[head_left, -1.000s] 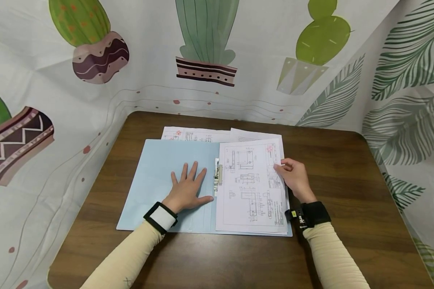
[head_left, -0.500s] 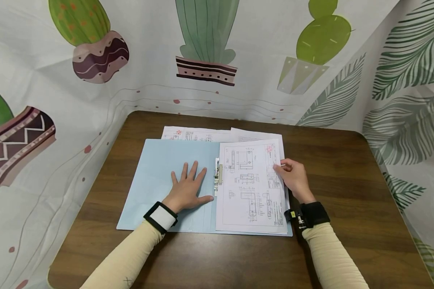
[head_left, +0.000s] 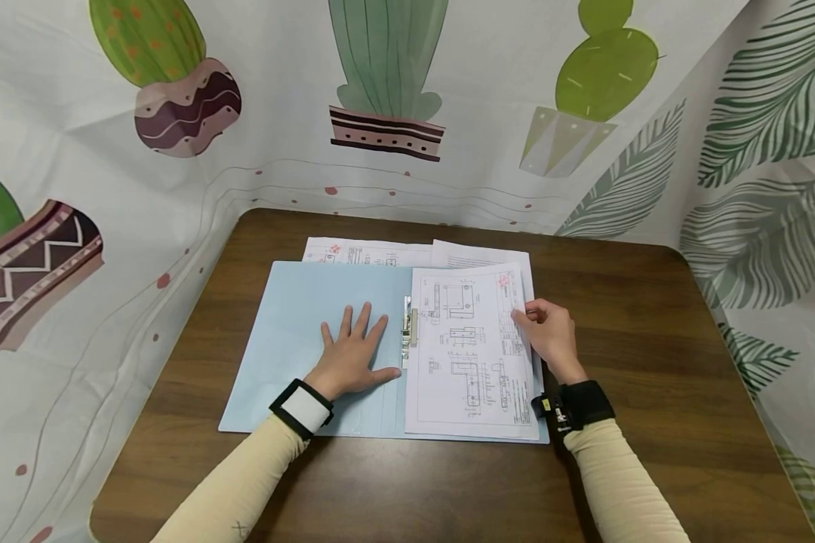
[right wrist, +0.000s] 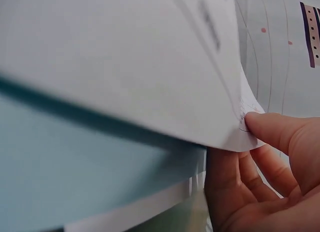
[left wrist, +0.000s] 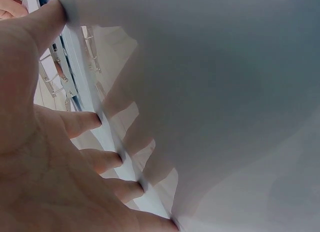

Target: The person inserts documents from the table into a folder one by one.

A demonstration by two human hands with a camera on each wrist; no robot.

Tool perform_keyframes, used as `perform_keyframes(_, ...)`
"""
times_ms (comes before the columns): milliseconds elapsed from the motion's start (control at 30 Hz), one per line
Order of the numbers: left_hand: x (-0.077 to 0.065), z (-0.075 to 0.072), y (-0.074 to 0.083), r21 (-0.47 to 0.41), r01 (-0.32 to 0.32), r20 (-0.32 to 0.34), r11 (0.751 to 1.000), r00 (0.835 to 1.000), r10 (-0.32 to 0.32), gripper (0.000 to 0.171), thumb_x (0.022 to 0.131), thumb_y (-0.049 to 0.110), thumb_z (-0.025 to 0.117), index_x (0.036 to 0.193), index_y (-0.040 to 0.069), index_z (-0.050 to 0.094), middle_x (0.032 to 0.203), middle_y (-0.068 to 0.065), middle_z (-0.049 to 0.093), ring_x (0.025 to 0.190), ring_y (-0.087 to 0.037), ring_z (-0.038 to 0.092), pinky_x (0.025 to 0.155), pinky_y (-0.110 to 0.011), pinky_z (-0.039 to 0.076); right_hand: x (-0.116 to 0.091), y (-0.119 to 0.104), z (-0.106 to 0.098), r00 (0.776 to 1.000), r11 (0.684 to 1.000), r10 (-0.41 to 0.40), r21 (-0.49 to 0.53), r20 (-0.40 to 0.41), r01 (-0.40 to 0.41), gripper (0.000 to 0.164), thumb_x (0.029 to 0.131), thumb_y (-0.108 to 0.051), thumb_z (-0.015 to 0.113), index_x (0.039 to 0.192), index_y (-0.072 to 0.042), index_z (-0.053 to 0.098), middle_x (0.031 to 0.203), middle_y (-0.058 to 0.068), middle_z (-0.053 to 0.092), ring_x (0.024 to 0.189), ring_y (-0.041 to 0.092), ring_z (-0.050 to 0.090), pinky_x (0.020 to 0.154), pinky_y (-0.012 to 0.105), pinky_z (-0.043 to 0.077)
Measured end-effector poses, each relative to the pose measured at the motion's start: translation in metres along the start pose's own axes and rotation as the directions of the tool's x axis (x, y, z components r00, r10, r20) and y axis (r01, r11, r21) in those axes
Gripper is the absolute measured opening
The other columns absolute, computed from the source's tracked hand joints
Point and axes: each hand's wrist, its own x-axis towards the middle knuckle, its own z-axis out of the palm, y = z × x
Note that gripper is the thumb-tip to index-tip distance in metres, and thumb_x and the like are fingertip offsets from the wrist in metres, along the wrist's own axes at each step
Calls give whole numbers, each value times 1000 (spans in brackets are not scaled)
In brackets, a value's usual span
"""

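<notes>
A light-blue folder (head_left: 312, 294) lies spread flat on the table, a metal clip (head_left: 410, 332) along its spine. Sheets of paper printed with technical drawings cover its right half. My left hand (head_left: 353, 358) rests on the left cover, fingers spread, fingertips touching the glossy surface in the left wrist view. The right hand (head_left: 548, 335) pinches the right edge of the top sheet (head_left: 462, 339), thumb above and fingers below. In the right wrist view that sheet's edge (right wrist: 220, 139) is raised and curved above the blue cover (right wrist: 100, 167).
More printed papers (head_left: 373, 253) stick out behind the folder's far edge, with another sheet (head_left: 482, 255) beside them. The brown wooden table (head_left: 625, 302) has rounded corners. A white curtain (head_left: 278, 90) with cactus prints hangs behind it.
The right hand has shifted slightly left with the pinched edge of the sheet. The left hand stays in place on the cover.
</notes>
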Motion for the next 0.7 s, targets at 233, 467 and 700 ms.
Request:
perform_keyframes(233,0,-2,-1,6,-4,-8,1000,1000,4,103,86,68,70,162,11,32,170,-22,9,153,-53,1,105,-85,6,0,-3,2,998,999,-39,-29,-41,38,22,98,-22,72,108,-3,73,98,15,67,83,29,60,70,35,45)
perform_keyframes(467,0,-2,-1,-3,-3,-12,1000,1000,3,103,86,68,70,162,11,32,170,-22,8,153,-53,0,106,-85,5,0,-4,4,995,991,-86,-107,-59,79,19,97,-21,72,105,-3,73,91,14,68,78,27,59,64,34,44)
perform_keyframes(700,0,0,0,2,-5,-9,1000,1000,5,103,85,69,70,162,11,32,170,-22,8,153,-53,1,105,-85,6,-1,-1,6,995,984,-86,-162,-56,76,20,97,-22,72,106,-4,73,90,13,68,75,27,60,62,34,42)
